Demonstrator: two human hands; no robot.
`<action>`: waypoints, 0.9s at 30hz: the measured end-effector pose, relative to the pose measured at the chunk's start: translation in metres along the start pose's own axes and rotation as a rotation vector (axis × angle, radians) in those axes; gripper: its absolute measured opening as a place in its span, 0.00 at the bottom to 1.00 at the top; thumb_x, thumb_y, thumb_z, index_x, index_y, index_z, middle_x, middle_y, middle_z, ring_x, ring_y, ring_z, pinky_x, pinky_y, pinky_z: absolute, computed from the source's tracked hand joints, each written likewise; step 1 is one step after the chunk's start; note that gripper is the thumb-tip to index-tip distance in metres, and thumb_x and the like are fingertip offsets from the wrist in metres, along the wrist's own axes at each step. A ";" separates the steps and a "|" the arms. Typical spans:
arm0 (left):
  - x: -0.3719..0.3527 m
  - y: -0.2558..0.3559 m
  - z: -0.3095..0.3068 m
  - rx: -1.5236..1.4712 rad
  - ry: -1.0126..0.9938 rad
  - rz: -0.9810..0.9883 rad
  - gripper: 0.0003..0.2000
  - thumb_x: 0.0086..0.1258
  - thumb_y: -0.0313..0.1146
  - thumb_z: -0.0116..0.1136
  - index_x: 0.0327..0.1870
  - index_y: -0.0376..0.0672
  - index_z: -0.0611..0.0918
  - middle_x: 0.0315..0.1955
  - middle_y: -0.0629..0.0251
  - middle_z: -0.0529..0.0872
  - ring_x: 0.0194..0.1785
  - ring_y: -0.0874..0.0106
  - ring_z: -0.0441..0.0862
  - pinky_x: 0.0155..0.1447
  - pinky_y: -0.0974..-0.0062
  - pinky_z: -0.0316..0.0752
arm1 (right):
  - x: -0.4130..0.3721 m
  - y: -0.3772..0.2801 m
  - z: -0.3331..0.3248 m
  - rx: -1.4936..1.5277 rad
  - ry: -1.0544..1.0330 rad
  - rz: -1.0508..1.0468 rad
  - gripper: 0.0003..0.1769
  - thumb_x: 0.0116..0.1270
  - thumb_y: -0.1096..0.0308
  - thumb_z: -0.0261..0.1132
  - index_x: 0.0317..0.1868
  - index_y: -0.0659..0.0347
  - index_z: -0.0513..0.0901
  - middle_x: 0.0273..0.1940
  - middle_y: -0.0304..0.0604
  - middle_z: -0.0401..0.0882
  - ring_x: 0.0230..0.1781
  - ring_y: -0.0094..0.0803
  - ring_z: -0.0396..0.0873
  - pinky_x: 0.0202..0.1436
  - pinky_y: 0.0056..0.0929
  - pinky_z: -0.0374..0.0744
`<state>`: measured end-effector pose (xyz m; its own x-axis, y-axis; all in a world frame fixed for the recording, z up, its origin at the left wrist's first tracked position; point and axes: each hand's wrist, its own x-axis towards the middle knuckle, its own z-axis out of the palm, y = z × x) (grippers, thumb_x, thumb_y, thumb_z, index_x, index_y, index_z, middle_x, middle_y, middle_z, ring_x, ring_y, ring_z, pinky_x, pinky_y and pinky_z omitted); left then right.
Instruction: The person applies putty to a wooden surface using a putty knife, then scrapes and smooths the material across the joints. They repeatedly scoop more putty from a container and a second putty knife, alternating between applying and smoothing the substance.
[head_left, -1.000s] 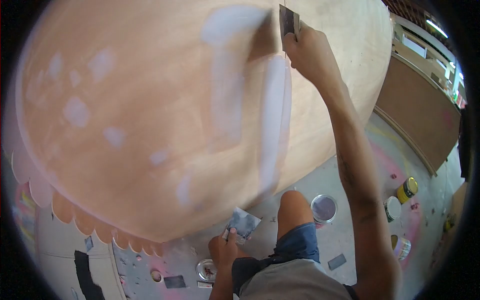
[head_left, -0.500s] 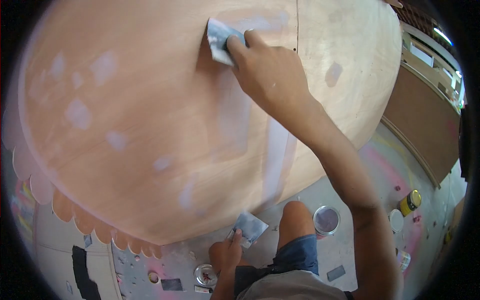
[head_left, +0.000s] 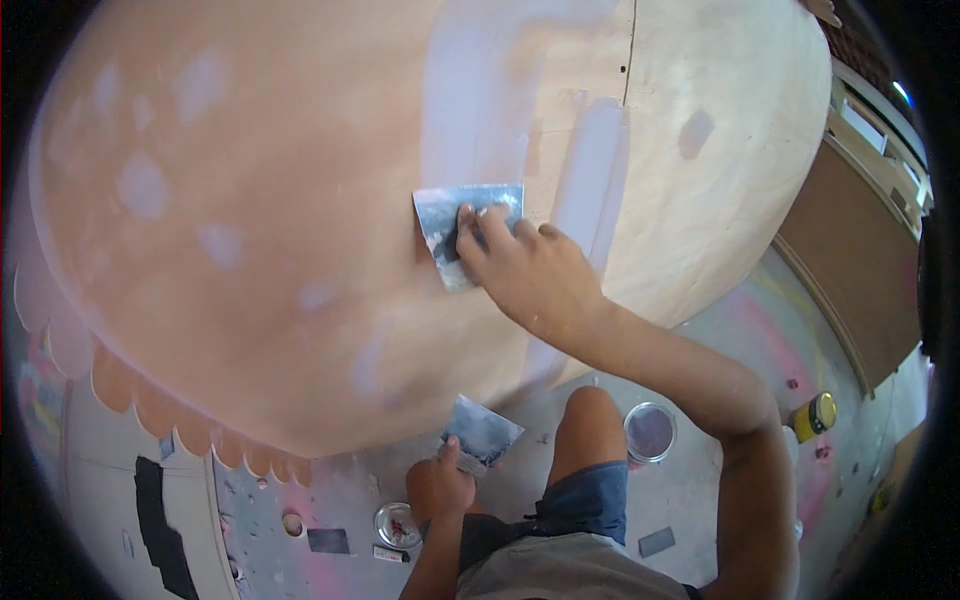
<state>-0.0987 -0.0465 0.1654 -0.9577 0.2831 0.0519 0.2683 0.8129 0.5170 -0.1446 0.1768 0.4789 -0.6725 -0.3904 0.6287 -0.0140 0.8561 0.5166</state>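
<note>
A large curved wooden panel [head_left: 290, 180] fills most of the view, patched with pale lilac filler. My right hand [head_left: 540, 275] grips a grey, filler-smeared spreader [head_left: 440, 215], its upper edge against the panel. Above that edge runs a broad fresh-looking filler band [head_left: 475, 100]; a second filler strip [head_left: 592, 165] lies to its right. Down by my knees, my left hand [head_left: 455, 485] is closed on another square spreader [head_left: 487, 428], also smeared with filler and held apart from the panel.
An open tin of lilac filler [head_left: 650, 433] stands on the floor right of my knee. A yellow can [head_left: 815, 416] is farther right. Near my left arm are a glass dish [head_left: 398, 526] and a dark flat sheet [head_left: 328, 541]. A brown board [head_left: 850, 265] leans at right.
My right hand has drawn its spreader down the panel, with a thicker lilac band now showing above it. My left hand stays low with its spreader, turned slightly. The view has shifted a little.
</note>
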 end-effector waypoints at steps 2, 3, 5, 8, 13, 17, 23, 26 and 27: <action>0.009 -0.014 0.017 -0.305 0.023 0.046 0.20 0.75 0.46 0.49 0.58 0.41 0.75 0.48 0.52 0.84 0.49 0.52 0.83 0.40 0.52 0.81 | -0.011 -0.010 0.012 0.021 -0.023 -0.040 0.24 0.61 0.67 0.60 0.57 0.70 0.75 0.45 0.53 0.76 0.29 0.33 0.82 0.30 0.26 0.81; 0.007 -0.008 0.017 -0.304 0.022 0.039 0.20 0.75 0.46 0.49 0.58 0.41 0.75 0.48 0.52 0.84 0.49 0.52 0.83 0.40 0.52 0.81 | -0.018 -0.016 0.018 0.027 -0.024 -0.043 0.24 0.61 0.67 0.60 0.57 0.70 0.75 0.45 0.53 0.76 0.29 0.33 0.82 0.30 0.26 0.81; 0.009 0.044 -0.023 -1.920 -0.080 -0.261 0.20 0.74 0.47 0.51 0.55 0.38 0.76 0.39 0.49 0.84 0.41 0.58 0.85 0.39 0.57 0.80 | -0.030 -0.028 0.032 0.076 -0.082 -0.086 0.24 0.62 0.67 0.60 0.58 0.71 0.75 0.47 0.57 0.75 0.29 0.34 0.82 0.30 0.27 0.82; 0.009 0.027 -0.014 -1.814 -0.059 -0.215 0.21 0.75 0.47 0.51 0.58 0.40 0.71 0.46 0.54 0.81 0.44 0.62 0.84 0.39 0.60 0.82 | -0.045 -0.046 0.051 0.130 -0.119 -0.087 0.24 0.63 0.67 0.60 0.58 0.71 0.75 0.47 0.58 0.75 0.29 0.35 0.83 0.30 0.29 0.82; 0.014 0.041 -0.024 -1.581 0.147 -0.120 0.18 0.76 0.46 0.48 0.58 0.43 0.73 0.47 0.60 0.83 0.43 0.65 0.85 0.32 0.68 0.83 | -0.063 -0.059 0.052 0.177 -0.234 -0.065 0.28 0.60 0.67 0.61 0.62 0.66 0.73 0.46 0.46 0.75 0.31 0.34 0.83 0.33 0.31 0.83; 0.012 0.052 -0.051 -2.416 -0.294 -0.345 0.17 0.77 0.45 0.46 0.57 0.45 0.76 0.47 0.63 0.84 0.40 0.70 0.86 0.26 0.77 0.81 | -0.096 -0.049 0.015 0.818 -0.440 0.029 0.32 0.61 0.70 0.63 0.67 0.61 0.68 0.53 0.53 0.73 0.44 0.48 0.83 0.43 0.39 0.83; 0.003 0.112 -0.101 -2.229 -0.071 -0.318 0.17 0.76 0.43 0.49 0.56 0.42 0.76 0.45 0.61 0.84 0.39 0.68 0.85 0.27 0.74 0.82 | -0.147 -0.072 0.014 1.174 -0.108 -0.071 0.38 0.60 0.72 0.62 0.72 0.54 0.62 0.61 0.52 0.71 0.54 0.51 0.79 0.51 0.42 0.82; -0.011 0.110 -0.123 -2.040 -0.063 -0.141 0.19 0.74 0.44 0.51 0.58 0.40 0.75 0.45 0.59 0.83 0.34 0.66 0.85 0.24 0.72 0.80 | -0.137 -0.046 0.012 0.842 -0.328 -0.134 0.40 0.55 0.73 0.66 0.71 0.54 0.64 0.59 0.49 0.73 0.54 0.49 0.78 0.53 0.41 0.80; -0.015 0.115 -0.127 -2.043 -0.070 -0.136 0.19 0.74 0.44 0.51 0.58 0.40 0.75 0.45 0.59 0.83 0.34 0.66 0.85 0.24 0.72 0.80 | -0.126 -0.027 0.005 0.627 -0.402 -0.240 0.41 0.53 0.74 0.69 0.70 0.56 0.66 0.58 0.48 0.74 0.55 0.48 0.77 0.56 0.41 0.79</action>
<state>-0.0673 -0.0220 0.3323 -0.9391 0.3382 -0.0617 -0.3192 -0.7909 0.5221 -0.0632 0.2046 0.3829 -0.8132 -0.5386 0.2205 -0.5274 0.8422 0.1119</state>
